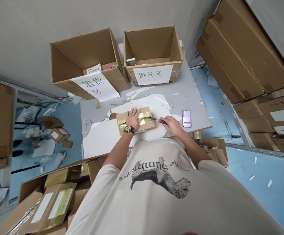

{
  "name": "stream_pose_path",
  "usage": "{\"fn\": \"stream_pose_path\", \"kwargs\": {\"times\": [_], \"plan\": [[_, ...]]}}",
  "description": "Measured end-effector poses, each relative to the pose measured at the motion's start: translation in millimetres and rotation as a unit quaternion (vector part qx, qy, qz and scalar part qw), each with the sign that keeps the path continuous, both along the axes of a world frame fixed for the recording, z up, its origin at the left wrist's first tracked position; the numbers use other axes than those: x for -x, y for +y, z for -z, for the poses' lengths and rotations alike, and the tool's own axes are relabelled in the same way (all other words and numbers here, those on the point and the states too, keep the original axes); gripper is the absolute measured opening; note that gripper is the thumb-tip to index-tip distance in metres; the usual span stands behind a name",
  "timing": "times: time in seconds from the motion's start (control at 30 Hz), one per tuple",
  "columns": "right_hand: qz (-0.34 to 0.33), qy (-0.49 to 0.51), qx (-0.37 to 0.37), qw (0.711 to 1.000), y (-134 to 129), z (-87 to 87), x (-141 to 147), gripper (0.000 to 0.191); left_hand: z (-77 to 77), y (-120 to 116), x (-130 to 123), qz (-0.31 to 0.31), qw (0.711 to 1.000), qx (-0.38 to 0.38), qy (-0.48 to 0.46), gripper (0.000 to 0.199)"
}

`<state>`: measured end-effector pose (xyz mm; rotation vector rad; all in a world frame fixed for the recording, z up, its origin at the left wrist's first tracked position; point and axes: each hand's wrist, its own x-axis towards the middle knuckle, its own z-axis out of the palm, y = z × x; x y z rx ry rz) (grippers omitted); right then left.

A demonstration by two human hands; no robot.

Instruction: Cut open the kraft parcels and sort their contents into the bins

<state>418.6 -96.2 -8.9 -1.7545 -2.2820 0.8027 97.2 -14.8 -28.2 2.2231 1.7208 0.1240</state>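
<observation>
A small cardboard box (122, 118) bound with yellowish clear tape lies flat on the table in front of me. On its top rests my left hand (132, 118), fingers spread and pressing down, a watch on the wrist. My right hand (171, 124) is wrapped round the red and black handle of a utility knife (161, 121). The knife's blade points left and reaches the right end of the box, at the taped seam. Whether the tip is inside the seam is too small to tell.
Two open cartons with paper signs, a left carton (83, 49) and a right carton (154, 42), stand at the table's back. A phone (187, 118) lies to the right. Parcels fill a big box (34, 182) at lower left. Stacked cartons (242, 49) line the right side.
</observation>
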Motion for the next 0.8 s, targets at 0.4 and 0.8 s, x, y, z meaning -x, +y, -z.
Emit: {"fn": "stream_pose_path", "kwargs": {"times": [0.4, 0.8], "plan": [[-0.075, -0.127, -0.015, 0.989, 31.3, -31.3, 12.6, 0.052, 2.2, -1.1, -0.4, 0.002, 1.0, -0.007, -0.013, 0.072], [-0.104, -0.171, -0.02, 0.98, 50.9, -29.2, 28.5, 0.056, -3.1, 4.1, -1.5, 0.014, 1.0, -0.003, 0.015, 0.068]]}}
